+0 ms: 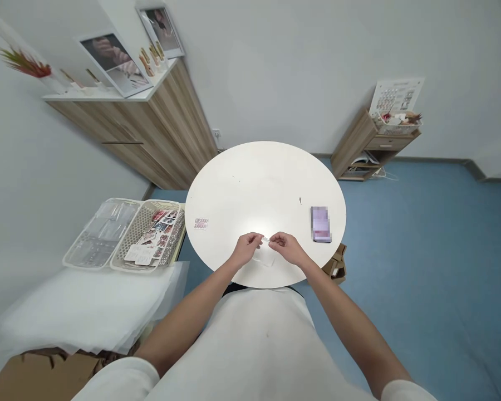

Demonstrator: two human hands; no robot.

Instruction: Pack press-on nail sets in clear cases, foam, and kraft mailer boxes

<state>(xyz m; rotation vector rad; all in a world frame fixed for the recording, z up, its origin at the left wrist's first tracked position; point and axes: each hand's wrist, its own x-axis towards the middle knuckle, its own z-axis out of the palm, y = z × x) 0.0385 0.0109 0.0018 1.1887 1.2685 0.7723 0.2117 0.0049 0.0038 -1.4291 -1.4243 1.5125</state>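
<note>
Near the front edge of the round white table (pixel 263 172), my left hand (pixel 247 247) and my right hand (pixel 287 247) face each other, fingers pinched. Between them is a small clear and whitish piece (pixel 266 239), with an end at each hand's fingertips; its details are too small to tell. A transparent sheet or bag (pixel 264 257) shows just below my fingers. At the table's left side lies a small card with pinkish shapes (pixel 201 224). Toward the right edge sits a purple box-like object (pixel 320 224), its face blurred.
Left of the table stand a basket of printed packets (pixel 155 236) and a basket of clear bags (pixel 102 234), with white sheets (pixel 92 306) below them. A cardboard box (pixel 338 264) is by the table's right edge. Cabinets stand behind. A tiny dark item (pixel 300 200) lies on the table.
</note>
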